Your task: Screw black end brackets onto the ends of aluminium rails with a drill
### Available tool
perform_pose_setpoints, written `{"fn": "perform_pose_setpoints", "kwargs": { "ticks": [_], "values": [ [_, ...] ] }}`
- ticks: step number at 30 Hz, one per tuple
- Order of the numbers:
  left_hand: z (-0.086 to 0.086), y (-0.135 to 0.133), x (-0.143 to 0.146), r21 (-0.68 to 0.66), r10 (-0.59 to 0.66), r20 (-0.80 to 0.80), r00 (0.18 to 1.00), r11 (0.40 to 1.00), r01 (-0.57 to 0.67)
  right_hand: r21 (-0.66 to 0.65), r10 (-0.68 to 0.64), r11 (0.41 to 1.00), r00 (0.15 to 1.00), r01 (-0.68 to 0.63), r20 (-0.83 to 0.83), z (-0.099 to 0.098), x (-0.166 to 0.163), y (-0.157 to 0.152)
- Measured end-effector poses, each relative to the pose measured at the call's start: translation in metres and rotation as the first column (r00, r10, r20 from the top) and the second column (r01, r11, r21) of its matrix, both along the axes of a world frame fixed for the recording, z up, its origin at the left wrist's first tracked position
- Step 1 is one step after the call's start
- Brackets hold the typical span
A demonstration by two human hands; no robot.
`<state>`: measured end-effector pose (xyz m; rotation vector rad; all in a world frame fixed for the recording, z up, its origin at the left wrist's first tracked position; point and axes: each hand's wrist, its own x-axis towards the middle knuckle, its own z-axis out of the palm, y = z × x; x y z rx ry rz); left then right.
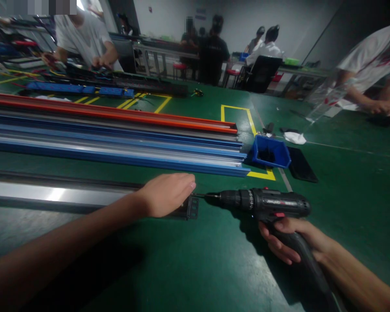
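Note:
My right hand [287, 240] is wrapped round the handle of a black cordless drill [276, 203] with red details. The drill lies level, and its long thin bit [208, 196] points left. The bit's tip is by the black end piece [193, 208] of a long silver and dark metal rail [91, 195]. Over that rail end rests my left hand [167, 195], its fingers curled and closed close to the bit's tip. What lies within those fingers is hidden.
Behind the rail lie long blue channels [117, 147] and an orange channel [149, 116]. A blue bin [271, 151] with dark contents stands right of them, beside a black flat tablet-like slab [300, 164]. Co-workers handle parts at the far left and right across the green table [208, 260].

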<state>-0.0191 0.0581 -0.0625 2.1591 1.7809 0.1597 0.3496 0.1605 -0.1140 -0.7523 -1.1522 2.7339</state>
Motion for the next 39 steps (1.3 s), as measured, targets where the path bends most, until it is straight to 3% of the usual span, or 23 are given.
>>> {"fn": "perform_pose_setpoints", "kwargs": {
  "ticks": [39],
  "values": [
    [0.0022, 0.0005, -0.0009, 0.0, -0.011, -0.015, 1.0, 1.0, 0.011, -0.11, 0.018, 0.994, 0.999, -0.021, -0.035, 0.0013, -0.0062, 0.0047]
  ]
}}
